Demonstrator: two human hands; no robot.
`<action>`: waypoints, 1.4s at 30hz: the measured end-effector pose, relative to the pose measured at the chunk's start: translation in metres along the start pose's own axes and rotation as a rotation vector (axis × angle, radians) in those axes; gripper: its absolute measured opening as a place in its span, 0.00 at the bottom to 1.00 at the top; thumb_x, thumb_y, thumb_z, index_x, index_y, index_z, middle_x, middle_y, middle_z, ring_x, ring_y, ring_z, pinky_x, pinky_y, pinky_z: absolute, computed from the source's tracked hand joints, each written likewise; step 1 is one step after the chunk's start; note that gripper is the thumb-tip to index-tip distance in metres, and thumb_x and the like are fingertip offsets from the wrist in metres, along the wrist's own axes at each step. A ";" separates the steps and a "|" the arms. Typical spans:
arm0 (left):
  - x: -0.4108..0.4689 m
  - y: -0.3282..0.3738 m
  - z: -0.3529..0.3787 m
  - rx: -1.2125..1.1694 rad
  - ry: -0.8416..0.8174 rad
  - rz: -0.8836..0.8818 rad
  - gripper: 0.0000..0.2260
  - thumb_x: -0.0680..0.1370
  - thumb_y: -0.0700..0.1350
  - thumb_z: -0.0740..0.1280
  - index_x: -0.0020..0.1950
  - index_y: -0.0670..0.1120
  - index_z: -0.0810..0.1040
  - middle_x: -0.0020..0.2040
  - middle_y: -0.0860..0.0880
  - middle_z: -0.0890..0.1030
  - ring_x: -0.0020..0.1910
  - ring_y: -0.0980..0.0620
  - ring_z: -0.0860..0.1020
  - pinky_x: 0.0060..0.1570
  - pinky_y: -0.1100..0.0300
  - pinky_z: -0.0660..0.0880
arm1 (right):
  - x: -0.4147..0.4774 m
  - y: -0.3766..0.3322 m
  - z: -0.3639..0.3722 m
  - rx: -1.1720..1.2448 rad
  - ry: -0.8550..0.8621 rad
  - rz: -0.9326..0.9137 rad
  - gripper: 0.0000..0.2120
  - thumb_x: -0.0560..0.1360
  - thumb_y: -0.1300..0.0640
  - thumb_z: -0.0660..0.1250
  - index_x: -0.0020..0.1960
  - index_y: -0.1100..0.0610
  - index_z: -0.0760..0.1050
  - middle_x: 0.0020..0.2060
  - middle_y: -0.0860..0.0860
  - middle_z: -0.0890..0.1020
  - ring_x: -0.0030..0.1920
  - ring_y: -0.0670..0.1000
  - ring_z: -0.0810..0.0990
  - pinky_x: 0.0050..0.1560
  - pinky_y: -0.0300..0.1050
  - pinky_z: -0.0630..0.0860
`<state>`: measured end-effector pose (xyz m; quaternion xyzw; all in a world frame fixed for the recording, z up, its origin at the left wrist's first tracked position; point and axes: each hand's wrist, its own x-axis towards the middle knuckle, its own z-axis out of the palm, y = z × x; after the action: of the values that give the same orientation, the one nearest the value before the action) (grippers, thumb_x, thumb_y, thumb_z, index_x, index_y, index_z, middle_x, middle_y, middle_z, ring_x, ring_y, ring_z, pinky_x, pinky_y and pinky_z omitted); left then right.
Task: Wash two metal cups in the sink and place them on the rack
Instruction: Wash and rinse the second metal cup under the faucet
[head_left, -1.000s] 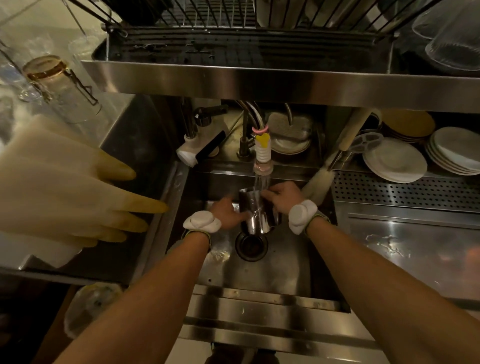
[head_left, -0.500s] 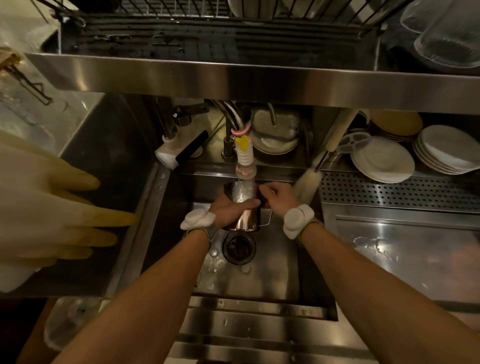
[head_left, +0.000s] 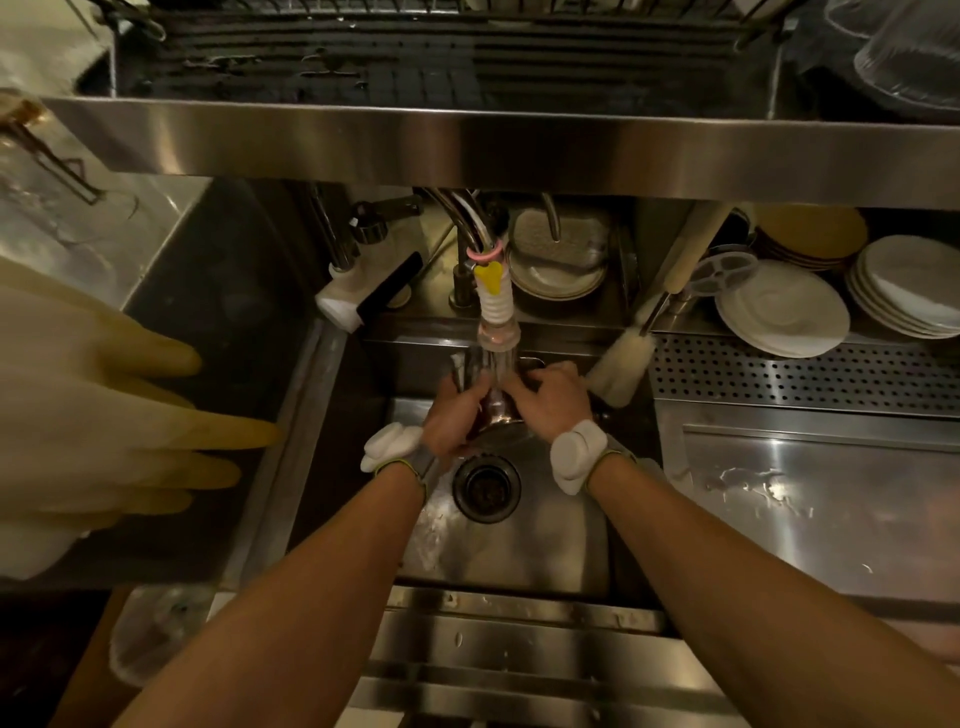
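head view: a metal cup (head_left: 492, 402) sits low in the sink (head_left: 545, 551), right under the tap nozzle (head_left: 497, 332) and just above and behind the drain (head_left: 485, 487). water runs from the nozzle into the cup's mouth. the left hand (head_left: 451, 422) wraps the cup's left side, fingers curled round its wall. the right hand (head_left: 549, 400) grips the right side, fingers curled over near the rim. a white wrist band (head_left: 576, 457) sits on the right wrist, and another one on the left.

a bottle brush (head_left: 621, 370) leans at the sink's back right corner, just beside the right hand. to the right, white plates (head_left: 782, 312) are stacked behind a perforated steel surface (head_left: 800, 371). the rack (head_left: 447, 57) spans the top of the view above a steel ledge. pale rubber gloves (head_left: 104, 415) hang at the left edge, well apart from the hands.
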<state>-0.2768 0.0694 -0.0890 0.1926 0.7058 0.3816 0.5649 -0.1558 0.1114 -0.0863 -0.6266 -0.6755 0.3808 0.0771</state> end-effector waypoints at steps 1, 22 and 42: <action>-0.002 -0.001 -0.002 0.009 -0.001 0.014 0.26 0.77 0.60 0.62 0.72 0.53 0.62 0.61 0.48 0.75 0.59 0.45 0.77 0.51 0.49 0.78 | -0.004 -0.003 0.001 0.098 -0.038 0.029 0.30 0.69 0.31 0.60 0.54 0.54 0.80 0.56 0.55 0.72 0.58 0.57 0.74 0.61 0.50 0.71; -0.004 -0.004 -0.010 0.106 -0.064 0.068 0.17 0.81 0.47 0.60 0.71 0.50 0.70 0.62 0.45 0.77 0.60 0.42 0.76 0.50 0.47 0.79 | -0.004 0.006 0.010 0.765 -0.191 0.202 0.22 0.66 0.51 0.77 0.56 0.55 0.76 0.46 0.52 0.83 0.41 0.46 0.82 0.38 0.35 0.76; 0.014 -0.005 -0.026 0.146 0.064 0.072 0.11 0.83 0.46 0.56 0.53 0.43 0.76 0.45 0.42 0.78 0.36 0.48 0.76 0.41 0.55 0.74 | -0.002 0.002 0.012 0.946 -0.214 0.337 0.45 0.50 0.47 0.76 0.65 0.58 0.70 0.54 0.59 0.82 0.51 0.59 0.83 0.48 0.55 0.82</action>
<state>-0.3051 0.0680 -0.0999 0.2465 0.7420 0.3553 0.5124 -0.1608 0.1048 -0.0948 -0.5808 -0.3230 0.7141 0.2200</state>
